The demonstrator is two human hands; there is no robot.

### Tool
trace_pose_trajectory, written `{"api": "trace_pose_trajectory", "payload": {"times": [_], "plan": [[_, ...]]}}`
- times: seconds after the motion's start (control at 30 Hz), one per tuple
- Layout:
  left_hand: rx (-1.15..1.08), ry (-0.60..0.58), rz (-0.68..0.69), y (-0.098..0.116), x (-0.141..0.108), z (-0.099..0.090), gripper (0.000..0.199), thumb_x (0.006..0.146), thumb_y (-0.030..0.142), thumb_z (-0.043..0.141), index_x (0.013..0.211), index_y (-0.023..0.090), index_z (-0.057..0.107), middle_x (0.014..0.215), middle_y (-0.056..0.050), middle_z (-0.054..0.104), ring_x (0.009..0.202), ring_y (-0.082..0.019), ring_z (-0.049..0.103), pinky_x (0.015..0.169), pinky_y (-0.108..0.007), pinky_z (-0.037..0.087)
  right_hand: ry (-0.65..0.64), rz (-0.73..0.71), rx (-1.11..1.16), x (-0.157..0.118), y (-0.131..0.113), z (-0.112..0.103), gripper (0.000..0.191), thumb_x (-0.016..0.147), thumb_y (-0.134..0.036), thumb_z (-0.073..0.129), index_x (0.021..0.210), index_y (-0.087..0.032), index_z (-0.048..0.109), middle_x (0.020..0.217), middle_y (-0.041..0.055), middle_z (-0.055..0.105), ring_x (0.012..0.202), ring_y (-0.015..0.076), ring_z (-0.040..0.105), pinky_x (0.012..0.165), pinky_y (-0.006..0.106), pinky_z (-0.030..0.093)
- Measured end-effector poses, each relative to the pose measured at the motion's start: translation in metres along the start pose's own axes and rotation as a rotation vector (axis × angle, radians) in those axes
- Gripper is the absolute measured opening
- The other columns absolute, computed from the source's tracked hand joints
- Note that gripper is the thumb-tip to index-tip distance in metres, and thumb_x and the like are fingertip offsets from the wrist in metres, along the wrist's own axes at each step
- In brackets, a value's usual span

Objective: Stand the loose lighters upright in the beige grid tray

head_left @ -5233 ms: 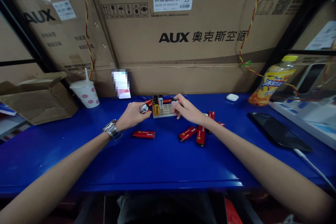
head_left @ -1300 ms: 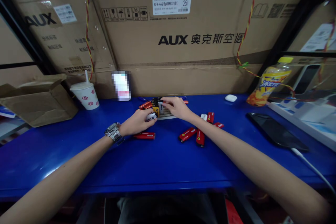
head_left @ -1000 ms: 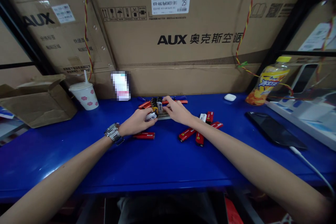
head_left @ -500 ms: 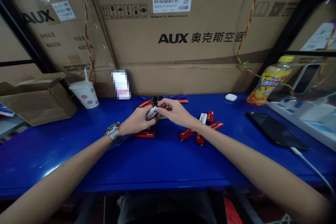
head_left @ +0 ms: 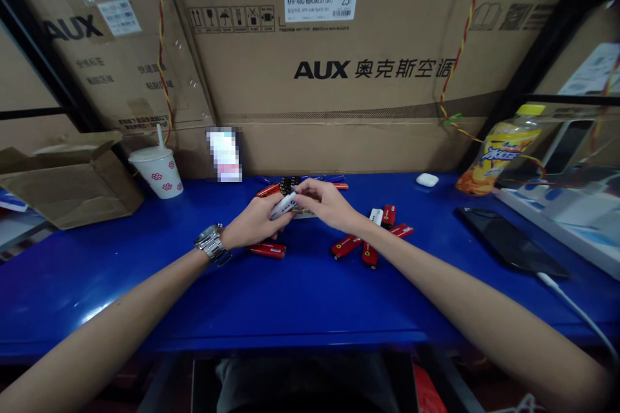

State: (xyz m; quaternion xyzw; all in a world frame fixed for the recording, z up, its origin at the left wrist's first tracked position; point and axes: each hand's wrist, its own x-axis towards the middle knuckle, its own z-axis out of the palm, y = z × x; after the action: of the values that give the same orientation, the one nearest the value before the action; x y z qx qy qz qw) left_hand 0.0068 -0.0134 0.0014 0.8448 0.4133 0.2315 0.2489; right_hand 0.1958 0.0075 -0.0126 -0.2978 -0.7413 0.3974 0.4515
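Note:
My left hand (head_left: pixel 252 222), with a metal watch (head_left: pixel 212 242) at the wrist, is closed around a slim white lighter (head_left: pixel 283 206) with small dark print. The fingers of my right hand (head_left: pixel 329 205) pinch together at the lighter's far end, where the fingertips partly hide it. Below my left hand lies a red lighter (head_left: pixel 268 250). Several more red lighters (head_left: pixel 347 245) lie loosely near my right forearm, with a white lighter (head_left: pixel 376 216) among them. Behind my hands are several orange and blue stick-like items (head_left: pixel 269 190) with black ends, partly covered.
On the blue table (head_left: pixel 300 303) stand an open cardboard box (head_left: pixel 92 187), a white cup with a straw (head_left: pixel 159 174) and a phone (head_left: pixel 224 155). To the right are an earphone case (head_left: pixel 427 179), a yellow-capped bottle (head_left: pixel 498 151) and a black phone (head_left: pixel 504 239) on a cable. Large cartons (head_left: pixel 368 103) close off the back.
The white lighter has turned slightly and shows more of its length between my hands. My right fingers have shifted a little to the right along with it.

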Motion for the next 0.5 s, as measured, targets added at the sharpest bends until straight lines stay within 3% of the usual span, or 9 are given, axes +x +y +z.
{"api": "trace_pose_trajectory", "payload": {"times": [0.1, 0.23, 0.37, 0.5], "plan": [[0.053, 0.033, 0.017, -0.003, 0.001, -0.002, 0.025, 0.085, 0.041, 0.053, 0.089, 0.016, 0.052, 0.062, 0.001, 0.062, 0.048, -0.011, 0.057, 0.047, -0.022, 0.042, 0.144, -0.005, 0.025, 0.003, 0.004, -0.014, 0.021, 0.082, -0.037, 0.06, 0.085, -0.018, 0.053, 0.07, -0.0006, 0.057, 0.059, 0.0106, 0.054, 0.057, 0.026, 0.047], [0.148, 0.081, 0.026, -0.01, 0.003, -0.005, 0.029, 0.084, 0.044, 0.053, 0.076, 0.016, 0.053, 0.055, 0.001, 0.059, 0.047, -0.01, 0.053, 0.047, -0.022, 0.038, 0.255, -0.009, -0.029, 0.004, 0.016, -0.031, 0.021, 0.081, -0.037, 0.06, 0.085, -0.018, 0.052, 0.072, 0.0001, 0.057, 0.055, 0.0095, 0.051, 0.055, 0.026, 0.046], [0.206, 0.057, 0.046, -0.011, 0.003, -0.005, 0.031, 0.086, 0.044, 0.051, 0.072, 0.016, 0.053, 0.055, 0.001, 0.059, 0.047, -0.009, 0.05, 0.046, -0.022, 0.035, 0.233, -0.051, -0.146, 0.006, 0.027, -0.031, 0.02, 0.081, -0.036, 0.059, 0.086, -0.018, 0.052, 0.074, 0.0007, 0.057, 0.057, 0.0112, 0.053, 0.056, 0.028, 0.048], [0.219, 0.035, 0.057, -0.008, 0.003, -0.004, 0.029, 0.086, 0.041, 0.05, 0.071, 0.017, 0.052, 0.054, 0.001, 0.058, 0.046, -0.009, 0.049, 0.046, -0.023, 0.035, 0.176, -0.096, -0.301, 0.005, 0.023, -0.019, 0.017, 0.083, -0.033, 0.058, 0.092, -0.019, 0.054, 0.076, 0.0016, 0.059, 0.064, 0.0142, 0.058, 0.062, 0.03, 0.049]]}}
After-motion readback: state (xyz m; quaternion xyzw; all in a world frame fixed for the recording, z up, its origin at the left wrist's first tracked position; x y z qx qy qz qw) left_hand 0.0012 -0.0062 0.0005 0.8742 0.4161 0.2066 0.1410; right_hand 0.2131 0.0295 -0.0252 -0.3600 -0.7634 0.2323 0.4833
